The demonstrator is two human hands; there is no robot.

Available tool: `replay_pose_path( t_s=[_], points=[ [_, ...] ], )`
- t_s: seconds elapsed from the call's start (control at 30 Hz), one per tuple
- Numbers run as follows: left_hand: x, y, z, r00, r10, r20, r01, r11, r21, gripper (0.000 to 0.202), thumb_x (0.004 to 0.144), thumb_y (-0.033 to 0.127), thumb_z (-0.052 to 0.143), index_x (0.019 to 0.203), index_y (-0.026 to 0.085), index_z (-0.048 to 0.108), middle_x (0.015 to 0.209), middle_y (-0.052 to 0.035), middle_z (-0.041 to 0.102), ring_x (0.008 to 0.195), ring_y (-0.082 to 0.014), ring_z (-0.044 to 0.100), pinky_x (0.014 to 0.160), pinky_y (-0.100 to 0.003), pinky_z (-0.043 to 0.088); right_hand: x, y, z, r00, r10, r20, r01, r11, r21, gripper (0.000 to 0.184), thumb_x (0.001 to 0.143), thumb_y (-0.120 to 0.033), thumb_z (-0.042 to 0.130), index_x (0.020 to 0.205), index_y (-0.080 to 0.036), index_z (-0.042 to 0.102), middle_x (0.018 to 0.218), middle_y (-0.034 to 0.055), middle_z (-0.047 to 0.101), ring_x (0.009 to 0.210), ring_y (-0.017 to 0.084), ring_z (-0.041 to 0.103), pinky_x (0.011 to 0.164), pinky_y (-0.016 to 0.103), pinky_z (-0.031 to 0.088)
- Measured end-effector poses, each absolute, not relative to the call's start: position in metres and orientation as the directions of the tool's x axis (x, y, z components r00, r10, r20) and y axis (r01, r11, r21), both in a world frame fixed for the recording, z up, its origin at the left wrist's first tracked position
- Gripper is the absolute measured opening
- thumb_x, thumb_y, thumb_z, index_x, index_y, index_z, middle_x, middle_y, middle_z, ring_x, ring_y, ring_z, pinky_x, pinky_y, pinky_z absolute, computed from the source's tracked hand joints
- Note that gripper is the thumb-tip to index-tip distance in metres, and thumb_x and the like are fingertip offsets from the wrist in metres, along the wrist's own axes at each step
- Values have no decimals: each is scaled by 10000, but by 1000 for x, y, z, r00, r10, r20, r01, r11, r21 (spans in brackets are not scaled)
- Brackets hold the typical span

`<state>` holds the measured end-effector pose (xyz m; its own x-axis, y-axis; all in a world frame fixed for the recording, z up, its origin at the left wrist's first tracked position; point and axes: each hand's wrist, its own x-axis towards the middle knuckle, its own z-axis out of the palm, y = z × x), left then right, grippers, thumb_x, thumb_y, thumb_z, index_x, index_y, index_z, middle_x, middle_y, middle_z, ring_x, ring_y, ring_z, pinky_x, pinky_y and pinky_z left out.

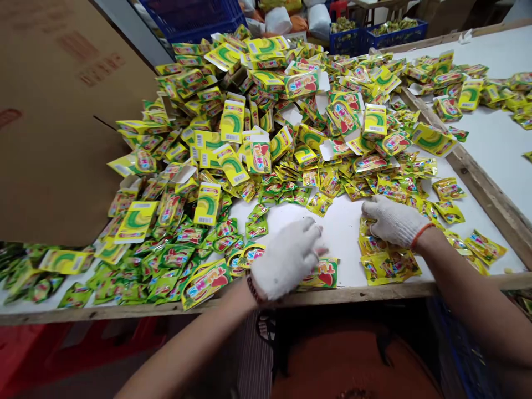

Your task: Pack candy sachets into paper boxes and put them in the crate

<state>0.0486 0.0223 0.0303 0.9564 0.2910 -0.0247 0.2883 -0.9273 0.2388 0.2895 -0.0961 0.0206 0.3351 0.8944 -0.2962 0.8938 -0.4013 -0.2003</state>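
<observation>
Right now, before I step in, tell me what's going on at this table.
A person in white knit gloves is working at a white table. Their left hand is beside a green-and-yellow packet at the near edge. Their right hand rests on loose yellow sachets. A large heap of packets and flat cartons spreads across the table beyond.

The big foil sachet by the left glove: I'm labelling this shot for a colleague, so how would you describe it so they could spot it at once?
Start at the wooden rail along the near edge of the white table. Just left of the white knit glove on the person's left hand lies a yellow-and-green foil sachet. It lies aslant, with a corner at the rail, and looks larger than the green sachets crowded beside it.
</observation>
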Motion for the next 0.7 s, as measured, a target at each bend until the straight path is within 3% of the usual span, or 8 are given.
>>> replay_pose_path(
  t_s=[0.1, 0.17, 0.27, 0.37, 0.43, 0.53, 0.6, 0.7],
  points=[
    [73, 66, 21, 860, 509, -46, 511, -855, 87, 218, 880, 117, 477, 1019, 164, 638, 1079, -123, 627, 997, -252, 616, 887, -383, 504, 281, -96, 23, 369, 860, -353, 886, -440, -145, 368, 732, -281, 673, 1092, -204, 659, 1022, 151, 699, 808, 276, 670, 622, 323, 402],
    [89, 91, 11, 861, 505, -60, 505, -863, -18, 275, 838, 82, 492, 1060, 165, 631, 1118, -133, 610, 989, -259, 615, 843, -375, 498, 282, -95, 20, 370, 849, -378, 869, -460, -181, 411, 689, -326, 731, 1076, -210, 656, 952, 135, 716, 790, 286, 667, 600, 318, 383],
    [105, 112, 1, 896, 443, -45, 437, -894, -102, 236, 869, 166, 507, 1061, 184, 643, 1157, -142, 599, 1000, -283, 602, 803, -385, 481, 290, -91, 11, 312, 871, -378, 863, -427, -270, 227, 683, -325, 730, 878, -223, 679, 828, 87, 703, 713, 242, 628, 569, 301, 338],
    [108, 114, 1, 872, 488, 18, 488, -871, -56, 169, 876, 208, 505, 939, 183, 660, 1103, -135, 629, 989, -281, 601, 811, -390, 467, 296, -90, 7, 304, 912, -276, 826, -396, -401, 41, 723, -244, 655, 719, -219, 624, 674, 24, 623, 622, 171, 536, 558, 282, 312],
    [102, 109, 7, 832, 543, 115, 536, -840, 88, 137, 847, 178, 505, 844, 177, 642, 1008, -111, 652, 953, -258, 605, 815, -376, 464, 297, -90, 9, 356, 922, -152, 769, -382, -513, 63, 732, -192, 617, 689, -209, 574, 648, -3, 583, 614, 144, 491, 566, 267, 317],
    [91, 90, 18, 712, 678, 183, 505, -675, 539, 176, 868, 258, 485, 768, 174, 603, 780, -52, 632, 786, -202, 607, 730, -329, 482, 293, -89, 17, 404, 912, -67, 639, -334, -693, 103, 739, -202, 608, 675, -200, 527, 627, -25, 548, 594, 123, 454, 564, 254, 326],
    [88, 70, 22, 665, 746, 41, 377, -382, 844, 224, 860, 366, 513, 813, 168, 608, 733, -27, 622, 683, -171, 607, 643, -297, 498, 286, -88, 24, 379, 924, -57, 550, -274, -789, 109, 746, -242, 610, 686, -198, 530, 618, -28, 536, 582, 122, 444, 559, 257, 334],
    [92, 38, 20, 708, 691, -147, 212, -10, 977, 295, 773, 425, 614, 875, 149, 630, 800, -38, 655, 654, -152, 622, 590, -275, 525, 276, -86, 28, 338, 941, 29, 501, -154, -851, 129, 759, -277, 603, 686, -197, 533, 640, -17, 540, 619, 133, 463, 585, 266, 357]
  ],
)
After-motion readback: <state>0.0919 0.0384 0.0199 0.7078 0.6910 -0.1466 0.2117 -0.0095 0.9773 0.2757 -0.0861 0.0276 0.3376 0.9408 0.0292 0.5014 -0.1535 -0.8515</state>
